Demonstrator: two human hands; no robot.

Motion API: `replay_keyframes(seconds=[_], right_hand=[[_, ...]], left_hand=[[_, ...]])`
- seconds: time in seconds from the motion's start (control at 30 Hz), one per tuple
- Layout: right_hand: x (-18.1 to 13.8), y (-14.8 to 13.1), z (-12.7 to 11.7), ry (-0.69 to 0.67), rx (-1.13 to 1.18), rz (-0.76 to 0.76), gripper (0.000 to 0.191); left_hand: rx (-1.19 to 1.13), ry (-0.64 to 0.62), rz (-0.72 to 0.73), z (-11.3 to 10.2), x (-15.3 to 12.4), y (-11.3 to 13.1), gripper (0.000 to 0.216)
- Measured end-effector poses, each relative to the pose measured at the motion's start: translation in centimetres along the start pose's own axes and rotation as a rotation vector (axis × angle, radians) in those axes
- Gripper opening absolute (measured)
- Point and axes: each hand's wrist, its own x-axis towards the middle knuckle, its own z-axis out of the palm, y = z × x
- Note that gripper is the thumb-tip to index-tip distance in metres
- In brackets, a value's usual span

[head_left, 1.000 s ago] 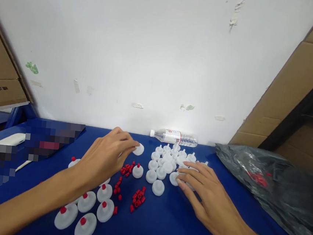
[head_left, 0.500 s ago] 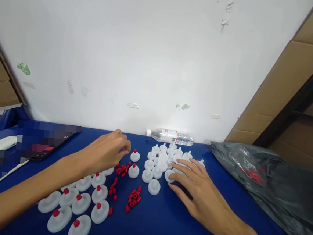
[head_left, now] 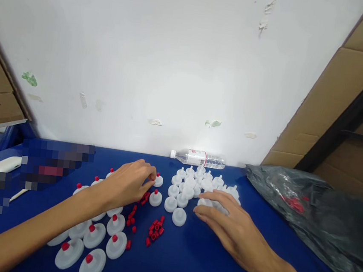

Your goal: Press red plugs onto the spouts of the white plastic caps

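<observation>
The left hand (head_left: pixel 132 183) curls its fingers just beside a red-capped white disc (head_left: pixel 158 182), pinch unclear; the right hand (head_left: pixel 233 216), fingers parted, arches over a half-hidden white disc (head_left: pixel 205 202), grip unclear.

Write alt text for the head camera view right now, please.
A person's left hand is close to a red-capped white disc on a blue table, while the right hand partly covers a cluster of uncapped white discs. Loose red caps lie between that cluster and more red-capped discs at lower left; a clear bottle lies by the white wall.
</observation>
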Motion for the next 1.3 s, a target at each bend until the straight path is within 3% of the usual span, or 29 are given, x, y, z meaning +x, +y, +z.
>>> replay_keyframes(seconds=[0.2, 0.33, 0.47, 0.7, 0.83, 0.9, 1.03, 1.3], right_hand=[[-0.3, -1.2, 0.4, 0.124, 0.138, -0.033, 0.020], [-0.4, -2.5, 1.1, 0.235, 0.280, 0.068, 0.037], [-0.2, -3.6, 1.2, 0.232, 0.322, 0.017, 0.032], [-0.2, -3.7, 0.9, 0.166, 0.324, -0.055, 0.026], [-0.1, -4.0, 0.4, 0.108, 0.211, -0.102, 0.013], [-0.1, -4.4, 0.4, 0.070, 0.176, -0.096, 0.007], [-0.6, -4.8, 1.2, 0.014, 0.190, -0.070, 0.021], [-1.6, -5.5, 1.5, -0.010, 0.184, -0.031, 0.018]], left_hand=[[-0.176, 0.220, 0.060, -1.3, -2.3, 2.2, 0.024], [-0.374, 0.333, 0.252, -0.7, -4.0, 4.7, 0.024], [-0.475, 0.398, 0.325, 0.4, -4.8, 6.4, 0.010], [-0.529, 0.380, 0.403, 1.1, -5.0, 7.6, 0.008], [-0.313, 0.437, 0.481, 1.9, -5.2, 7.6, 0.016], [-0.196, 0.405, 0.488, 2.4, -5.5, 7.6, 0.021], [-0.142, 0.314, 0.453, 2.8, -6.3, 7.8, 0.024], [-0.228, 0.226, 0.386, 3.5, -6.5, 8.3, 0.023]])
